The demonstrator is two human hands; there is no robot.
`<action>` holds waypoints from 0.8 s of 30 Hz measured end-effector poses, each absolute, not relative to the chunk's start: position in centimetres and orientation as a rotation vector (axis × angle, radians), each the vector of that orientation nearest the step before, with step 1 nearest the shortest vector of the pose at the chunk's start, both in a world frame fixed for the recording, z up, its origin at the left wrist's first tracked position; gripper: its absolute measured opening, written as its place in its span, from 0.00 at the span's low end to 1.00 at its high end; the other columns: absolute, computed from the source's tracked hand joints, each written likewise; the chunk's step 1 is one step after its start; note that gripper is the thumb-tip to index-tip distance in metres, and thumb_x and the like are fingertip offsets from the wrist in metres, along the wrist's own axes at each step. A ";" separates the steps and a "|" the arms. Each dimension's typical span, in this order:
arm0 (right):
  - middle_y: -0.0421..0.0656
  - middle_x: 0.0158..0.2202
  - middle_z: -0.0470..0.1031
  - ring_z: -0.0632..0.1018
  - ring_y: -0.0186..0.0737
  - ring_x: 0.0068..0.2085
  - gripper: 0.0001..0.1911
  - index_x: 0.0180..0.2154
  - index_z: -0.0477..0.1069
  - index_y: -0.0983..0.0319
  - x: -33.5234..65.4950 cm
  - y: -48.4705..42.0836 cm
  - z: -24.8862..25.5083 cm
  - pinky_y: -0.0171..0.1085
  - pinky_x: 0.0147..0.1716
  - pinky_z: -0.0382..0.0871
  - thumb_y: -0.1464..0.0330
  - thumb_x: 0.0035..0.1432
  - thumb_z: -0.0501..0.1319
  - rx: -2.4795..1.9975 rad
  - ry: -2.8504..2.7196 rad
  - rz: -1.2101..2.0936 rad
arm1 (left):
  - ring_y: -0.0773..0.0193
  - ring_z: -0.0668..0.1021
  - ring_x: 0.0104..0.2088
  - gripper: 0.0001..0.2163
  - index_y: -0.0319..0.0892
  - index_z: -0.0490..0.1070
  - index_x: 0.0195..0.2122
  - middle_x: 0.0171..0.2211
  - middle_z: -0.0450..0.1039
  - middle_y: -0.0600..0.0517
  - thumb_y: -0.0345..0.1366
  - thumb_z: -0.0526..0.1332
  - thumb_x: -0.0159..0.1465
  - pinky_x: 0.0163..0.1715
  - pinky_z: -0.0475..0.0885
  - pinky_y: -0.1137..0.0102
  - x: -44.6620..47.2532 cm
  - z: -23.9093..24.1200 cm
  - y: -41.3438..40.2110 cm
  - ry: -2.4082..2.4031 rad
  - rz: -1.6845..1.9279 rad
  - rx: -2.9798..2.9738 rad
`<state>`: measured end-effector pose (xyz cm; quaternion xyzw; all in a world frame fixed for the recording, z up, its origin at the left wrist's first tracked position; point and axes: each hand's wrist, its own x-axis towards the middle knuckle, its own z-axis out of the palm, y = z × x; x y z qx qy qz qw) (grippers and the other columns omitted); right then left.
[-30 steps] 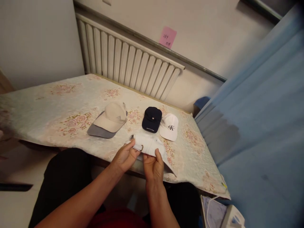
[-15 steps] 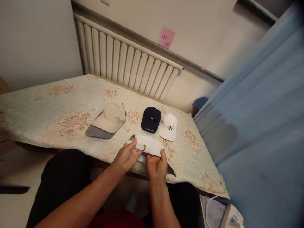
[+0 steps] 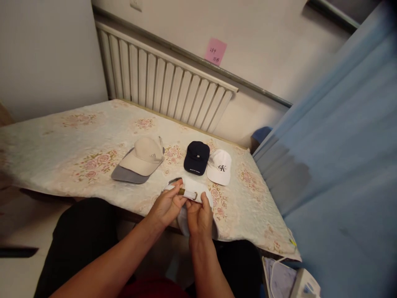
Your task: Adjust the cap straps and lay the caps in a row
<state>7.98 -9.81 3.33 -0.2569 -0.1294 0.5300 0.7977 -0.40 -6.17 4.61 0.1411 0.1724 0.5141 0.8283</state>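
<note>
Both my hands hold a white cap at the near edge of the table, its back strap and brass buckle turned toward me. My left hand pinches the strap left of the buckle. My right hand grips the cap's rim just right of the buckle, fingers closed. Farther back on the table lie a beige cap with a grey brim, a navy cap and a white cap with a black logo, side by side.
A floral cloth covers the table. A white radiator runs along the wall behind, with a pink note above it. A blue curtain hangs close on the right. Papers and a white device sit low right.
The white cap has been drawn in toward me and bunched; my right hand shifted left, closer to the buckle. The other caps have not moved.
</note>
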 end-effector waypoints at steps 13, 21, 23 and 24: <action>0.46 0.49 0.77 0.76 0.40 0.51 0.20 0.53 0.67 0.65 6.8 -9.8 2.6 0.45 0.59 0.62 0.66 0.59 0.57 -0.604 -0.329 1.067 | 0.62 0.80 0.42 0.07 0.39 0.70 0.36 0.38 0.79 0.49 0.22 0.58 0.61 0.51 0.71 0.64 0.4 4.0 -7.1 0.393 1.091 0.178; 0.46 0.47 0.78 0.78 0.39 0.48 0.22 0.56 0.63 0.63 8.9 -9.8 2.9 0.45 0.57 0.64 0.69 0.60 0.55 -0.579 -0.078 1.174 | 0.62 0.80 0.40 0.07 0.39 0.70 0.35 0.34 0.79 0.50 0.21 0.59 0.59 0.50 0.72 0.64 -0.1 4.1 -6.4 0.408 1.134 0.179; 0.45 0.48 0.78 0.78 0.38 0.48 0.22 0.56 0.63 0.62 9.6 -9.8 2.9 0.45 0.56 0.65 0.70 0.60 0.55 -0.594 -0.038 1.132 | 0.63 0.80 0.40 0.08 0.40 0.71 0.35 0.35 0.79 0.50 0.21 0.59 0.59 0.49 0.72 0.65 -0.4 3.9 -6.2 0.428 1.159 0.154; 0.44 0.48 0.78 0.78 0.38 0.49 0.22 0.56 0.63 0.61 9.9 -9.8 2.9 0.45 0.56 0.65 0.70 0.60 0.55 -0.597 -0.032 1.112 | 0.63 0.80 0.40 0.08 0.40 0.71 0.34 0.35 0.79 0.51 0.21 0.59 0.60 0.49 0.72 0.66 -0.6 3.8 -6.1 0.433 1.162 0.143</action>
